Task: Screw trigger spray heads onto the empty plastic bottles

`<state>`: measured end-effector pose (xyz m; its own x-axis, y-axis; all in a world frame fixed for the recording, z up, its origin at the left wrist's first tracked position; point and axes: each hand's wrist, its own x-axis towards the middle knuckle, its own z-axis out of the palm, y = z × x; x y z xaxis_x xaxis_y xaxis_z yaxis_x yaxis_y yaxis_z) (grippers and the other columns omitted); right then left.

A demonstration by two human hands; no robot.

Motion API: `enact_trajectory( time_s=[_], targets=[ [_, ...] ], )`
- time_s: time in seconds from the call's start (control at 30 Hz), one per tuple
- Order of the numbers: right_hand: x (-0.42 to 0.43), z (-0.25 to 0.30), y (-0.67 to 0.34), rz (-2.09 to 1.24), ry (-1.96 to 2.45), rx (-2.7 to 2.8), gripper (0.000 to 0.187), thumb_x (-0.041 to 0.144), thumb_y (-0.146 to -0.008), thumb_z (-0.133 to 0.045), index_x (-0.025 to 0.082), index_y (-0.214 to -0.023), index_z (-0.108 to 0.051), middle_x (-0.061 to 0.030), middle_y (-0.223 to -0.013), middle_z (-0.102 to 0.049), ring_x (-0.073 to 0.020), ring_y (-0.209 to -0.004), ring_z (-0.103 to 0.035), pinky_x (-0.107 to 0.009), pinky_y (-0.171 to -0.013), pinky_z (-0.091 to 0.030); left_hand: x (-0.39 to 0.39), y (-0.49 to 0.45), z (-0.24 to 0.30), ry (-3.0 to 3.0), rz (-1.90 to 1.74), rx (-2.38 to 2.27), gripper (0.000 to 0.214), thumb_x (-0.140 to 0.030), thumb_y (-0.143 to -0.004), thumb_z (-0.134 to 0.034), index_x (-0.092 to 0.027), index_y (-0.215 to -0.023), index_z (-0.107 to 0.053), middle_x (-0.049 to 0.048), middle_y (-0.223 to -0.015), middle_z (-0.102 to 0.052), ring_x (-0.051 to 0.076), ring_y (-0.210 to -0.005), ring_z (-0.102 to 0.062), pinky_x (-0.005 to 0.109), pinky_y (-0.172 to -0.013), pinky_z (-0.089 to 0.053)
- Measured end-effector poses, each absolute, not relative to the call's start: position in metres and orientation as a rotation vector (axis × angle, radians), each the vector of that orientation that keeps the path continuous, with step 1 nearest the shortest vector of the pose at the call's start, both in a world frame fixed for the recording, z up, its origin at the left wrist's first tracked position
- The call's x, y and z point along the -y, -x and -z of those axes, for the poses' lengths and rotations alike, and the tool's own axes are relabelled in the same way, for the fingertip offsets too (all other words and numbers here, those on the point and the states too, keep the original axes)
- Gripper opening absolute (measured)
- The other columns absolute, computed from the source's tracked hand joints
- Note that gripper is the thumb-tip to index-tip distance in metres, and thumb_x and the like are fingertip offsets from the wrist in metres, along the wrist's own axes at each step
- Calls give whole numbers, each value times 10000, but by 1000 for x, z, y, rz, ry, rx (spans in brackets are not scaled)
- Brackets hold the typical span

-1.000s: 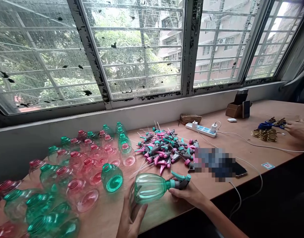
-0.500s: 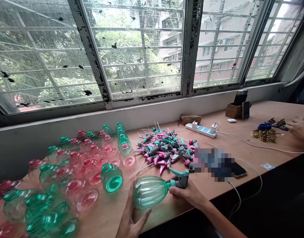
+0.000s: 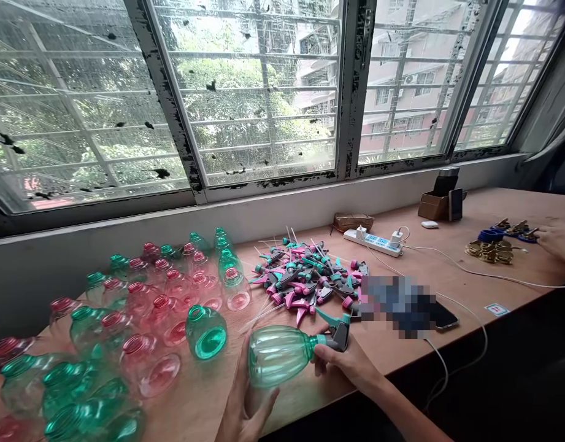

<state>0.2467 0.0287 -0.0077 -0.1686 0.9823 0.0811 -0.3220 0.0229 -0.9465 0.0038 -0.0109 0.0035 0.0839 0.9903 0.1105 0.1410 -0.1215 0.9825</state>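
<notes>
A clear green spray bottle (image 3: 280, 356) lies sideways above the near table edge, its neck pointing right. My left hand (image 3: 245, 399) is wrapped round its base, fingers behind and thumb below. On the neck sits a grey trigger sprayer (image 3: 341, 333) with a teal collar and lever. My right hand (image 3: 344, 359) grips the collar, thumb on the near side; some of its fingers are hidden behind. Beyond the bottle lies a heap of trigger sprayers (image 3: 305, 276) in pink, teal and grey with thin tubes. Left of my hands stands an open green bottle (image 3: 206, 334).
Several open pink bottles (image 3: 146, 368) and green ones crowd the table's left side. A white power strip (image 3: 376, 241), a phone (image 3: 445, 316) beside a blurred patch, and white cables lie to the right. Another person's hand (image 3: 556, 238) is near gold-coloured pieces (image 3: 489, 250) at far right.
My right hand's fingers have shifted at the collar, with some fingertips now showing below the neck. The bottle stays almost in place. The other person's hand has moved slightly.
</notes>
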Motion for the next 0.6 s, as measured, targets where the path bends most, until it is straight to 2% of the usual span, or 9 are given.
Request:
enact_trajectory(
  time_s=[0.1,0.17,0.23,0.3,0.37,0.4,0.5,0.6],
  targets=[
    [-30,9,-239,-1438,832,1069,447,541,-756,-828,224,-873,-534,29,-591,-726,-151,-444,-654,-250,-442,-498,11,-4,-3,-1408,-1147,-1174,910,-446,-893,-729,-430,-1605,-162,-52,-1727,-219,289,-1578,-207,461,-1298,-102],
    [-30,9,-234,-1458,827,1063,445,519,-750,-844,214,-891,-551,40,-589,-708,-133,-436,-633,-236,-439,-494,8,-1,0,-1368,-1143,-1171,1004,-454,-864,-761,-390,-1620,-103,-11,-1729,-218,297,-1578,-204,468,-1293,-135],
    [-30,9,-232,-1492,818,1076,449,489,-730,-871,194,-910,-584,40,-576,-697,-123,-434,-619,-228,-444,-493,3,4,5,-1329,-1175,-1185,1003,-507,-831,-775,-309,-1619,-187,56,-1698,-317,340,-1568,-222,493,-1282,-188],
    [-30,7,-230,-1526,810,1085,462,466,-700,-900,176,-914,-611,36,-558,-690,-120,-434,-607,-229,-451,-494,-1,8,10,-1316,-1190,-1199,912,-560,-806,-774,-229,-1556,-374,117,-1609,-480,403,-1532,-301,521,-1258,-272],
    [-30,5,-229,-1542,810,1069,480,469,-675,-914,175,-920,-624,41,-555,-680,-119,-444,-600,-227,-455,-496,-3,9,13,-1316,-1182,-1198,823,-562,-808,-771,-200,-1487,-478,136,-1540,-565,431,-1503,-356,531,-1240,-322],
    [-30,4,-228,-1539,814,1049,489,485,-670,-911,180,-924,-626,48,-563,-672,-115,-447,-591,-220,-447,-489,-3,8,13,-1311,-1191,-1195,813,-548,-809,-777,-210,-1486,-478,129,-1541,-564,427,-1502,-360,532,-1244,-314],
    [-31,1,-222,-1512,835,992,470,545,-688,-873,189,-882,-635,57,-582,-648,-99,-428,-546,-198,-390,-444,-1,2,11,-1263,-1282,-1185,934,-505,-801,-805,-334,-1572,-306,59,-1648,-421,380,-1532,-318,535,-1269,-226],
    [-32,-1,-217,-1478,847,993,452,566,-714,-844,161,-703,-644,26,-558,-644,-91,-402,-519,-205,-372,-430,1,-3,9,-1242,-1309,-1183,1047,-502,-817,-791,-434,-1604,-105,22,-1684,-351,345,-1525,-351,532,-1268,-215]
  ],
)
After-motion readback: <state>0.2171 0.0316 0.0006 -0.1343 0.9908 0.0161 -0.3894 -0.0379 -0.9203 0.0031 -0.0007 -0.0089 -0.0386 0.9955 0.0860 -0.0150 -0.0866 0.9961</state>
